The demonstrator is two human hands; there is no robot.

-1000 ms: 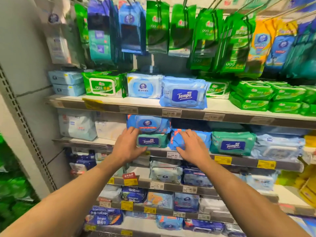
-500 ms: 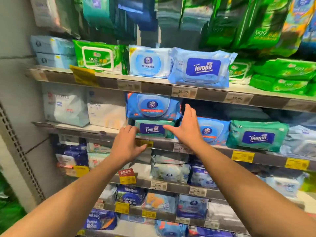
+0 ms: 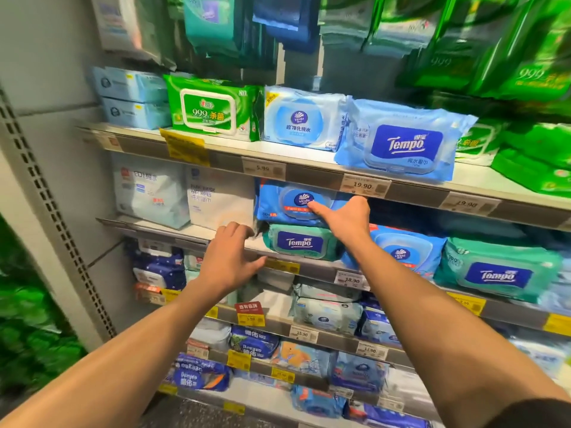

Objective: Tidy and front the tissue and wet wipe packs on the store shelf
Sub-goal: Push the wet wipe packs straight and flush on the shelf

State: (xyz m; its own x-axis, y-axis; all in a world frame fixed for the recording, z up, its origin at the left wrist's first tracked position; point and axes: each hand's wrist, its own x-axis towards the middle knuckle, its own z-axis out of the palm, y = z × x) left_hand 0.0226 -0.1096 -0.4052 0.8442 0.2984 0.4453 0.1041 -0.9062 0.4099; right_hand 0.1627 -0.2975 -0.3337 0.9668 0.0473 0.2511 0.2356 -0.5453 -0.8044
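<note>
Pretty standard store aisle setup: pale grey metal shelving [image 3: 309, 168] in stacked tiers, price tags [image 3: 361, 186] and yellow labels [image 3: 185, 146] clipped along the front rails. On the left a perforated upright post [image 3: 52, 205] runs down against a plain grey side panel [image 3: 46, 72]. Lighting's bright and even.

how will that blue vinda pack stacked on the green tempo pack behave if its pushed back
The blue Vinda pack is soft film with a rigid lid, so it will probably flex rather than move as a block. The glossy wrap probably slides easily on the green Tempo pack beneath. Being stacked, it may skew if pushed off-centre, as by the right hand.
</note>
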